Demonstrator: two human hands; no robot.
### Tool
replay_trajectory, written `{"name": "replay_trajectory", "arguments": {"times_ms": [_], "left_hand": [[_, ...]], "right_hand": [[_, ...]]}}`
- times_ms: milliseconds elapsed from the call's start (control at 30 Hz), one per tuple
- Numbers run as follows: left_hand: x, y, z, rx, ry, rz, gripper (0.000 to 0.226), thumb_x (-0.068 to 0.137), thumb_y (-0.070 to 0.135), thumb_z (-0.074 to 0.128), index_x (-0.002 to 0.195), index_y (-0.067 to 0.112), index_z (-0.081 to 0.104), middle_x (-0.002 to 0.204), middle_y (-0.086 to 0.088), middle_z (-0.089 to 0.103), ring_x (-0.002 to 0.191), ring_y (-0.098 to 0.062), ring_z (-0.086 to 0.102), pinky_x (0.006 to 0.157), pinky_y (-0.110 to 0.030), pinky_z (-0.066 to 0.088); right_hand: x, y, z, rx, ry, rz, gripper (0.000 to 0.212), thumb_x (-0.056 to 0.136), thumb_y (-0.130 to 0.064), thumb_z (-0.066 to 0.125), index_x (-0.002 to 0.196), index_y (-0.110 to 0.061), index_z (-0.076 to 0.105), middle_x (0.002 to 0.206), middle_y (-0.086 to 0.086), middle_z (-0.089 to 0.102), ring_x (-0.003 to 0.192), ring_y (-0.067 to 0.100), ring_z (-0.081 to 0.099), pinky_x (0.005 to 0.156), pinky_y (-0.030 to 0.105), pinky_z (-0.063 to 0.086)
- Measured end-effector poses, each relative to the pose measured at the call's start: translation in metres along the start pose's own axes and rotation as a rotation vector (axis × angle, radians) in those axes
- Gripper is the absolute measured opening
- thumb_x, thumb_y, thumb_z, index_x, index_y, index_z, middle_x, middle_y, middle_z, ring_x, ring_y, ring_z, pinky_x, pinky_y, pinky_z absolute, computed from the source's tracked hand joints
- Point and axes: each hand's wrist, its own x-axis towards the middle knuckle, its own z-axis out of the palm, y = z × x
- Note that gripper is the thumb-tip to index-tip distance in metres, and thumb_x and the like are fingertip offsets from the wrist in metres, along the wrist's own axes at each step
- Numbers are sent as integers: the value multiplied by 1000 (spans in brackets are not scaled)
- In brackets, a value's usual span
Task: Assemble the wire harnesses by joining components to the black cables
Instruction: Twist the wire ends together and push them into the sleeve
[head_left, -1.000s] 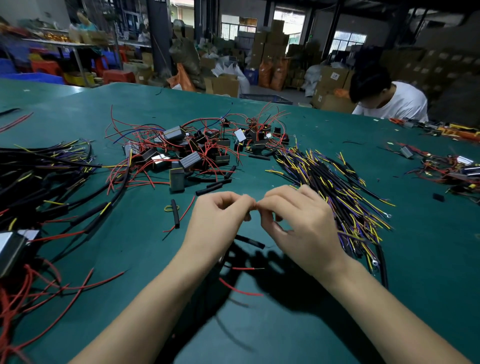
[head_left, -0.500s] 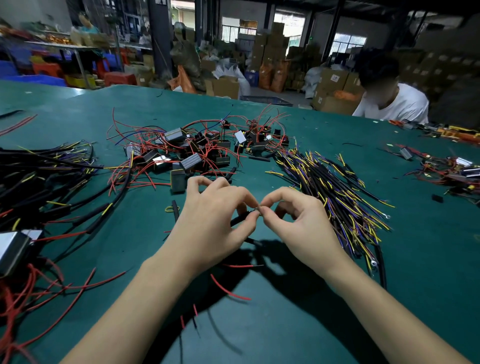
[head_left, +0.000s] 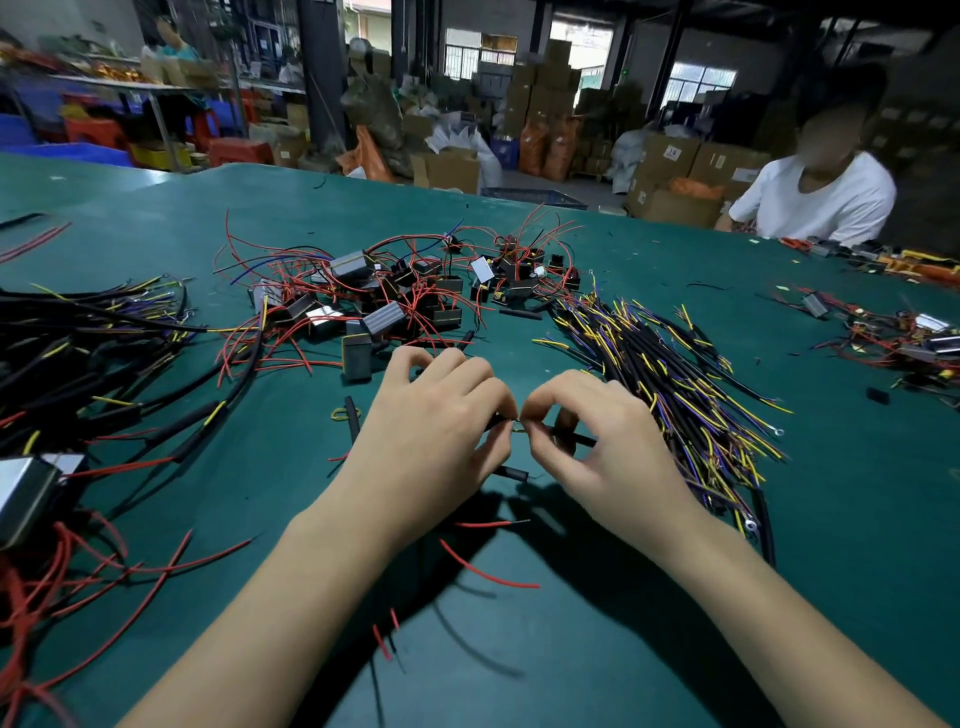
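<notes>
The left hand (head_left: 436, 431) and the right hand (head_left: 602, 441) meet fingertip to fingertip above the green felt-covered table (head_left: 857, 545). Each hand pinches one end of the work between thumb and forefinger, the other fingers curled. The left pinches a short black sleeved cable (head_left: 496, 420), whose end pokes out toward the right. The right pinches a thin black lead (head_left: 574, 435) that runs away to the right under its palm. Where the two pinches touch there is a small pale metal tip, too small to make out clearly.

The relation that matters is this: both pieces lie along one left-to-right line, end facing end, with the joint exactly between the two thumbs. Neither hand is nearer; the joining looks like a straight push together along that axis, and any tilt would likely miss the mating.

Just below the hands a short loose black sleeve piece (head_left: 511, 473) lies on the table, and loose red wire offcuts (head_left: 485, 571) lie nearer the body. To the right, touching the right hand's outer side, spreads the bundle of black cables with yellow and purple cores (head_left: 670, 374). Beyond the left hand sits the heap of small black and grey box components with red leads (head_left: 395, 296). Far left lies a pile of finished-looking black harnesses (head_left: 78, 353). Across the table a person in a white shirt (head_left: 826, 202) works.
</notes>
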Motion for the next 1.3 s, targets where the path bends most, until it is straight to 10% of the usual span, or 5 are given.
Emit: {"name": "replay_trajectory", "arguments": {"times_ms": [233,600,900,1167,1300], "left_hand": [[-2,1,9,-272,-54,-167,18,94,35,44,85,26,57,83,11,56,89,-13,52,90,-36,33],[-4,1,13,-286,41,-156,6,90,25,57,91,20,60,86,11,58,84,-11,56,82,-32,34],[-2,3,7,-128,23,-74,28,87,34,41,85,17,63,82,4,61,79,-20,59,78,-35,38],[-2,-5,15,-356,-200,-177,9,92,31,54,90,26,61,95,10,58,98,-11,50,90,-30,36],[1,-19,2,-769,-276,-368,12,89,25,62,77,25,65,71,23,63,66,13,53,63,-2,36]], "right_hand": [[-3,6,1,-664,209,-396,11,91,-9,56,85,-16,62,80,-1,63,64,21,56,69,35,24],[2,-1,-8,284,-9,209,13,92,-27,60,81,-29,68,78,-16,68,77,5,60,93,46,34],[3,-1,-11,309,-64,266,12,81,-25,74,74,-32,66,70,-24,64,73,6,57,90,53,40],[-2,-2,-1,-503,-35,-155,13,89,-25,59,78,-20,64,67,-9,61,66,17,55,76,37,25],[-2,-8,7,-692,141,-284,14,90,-16,61,76,-17,63,60,-4,48,60,21,49,74,36,30]]}}
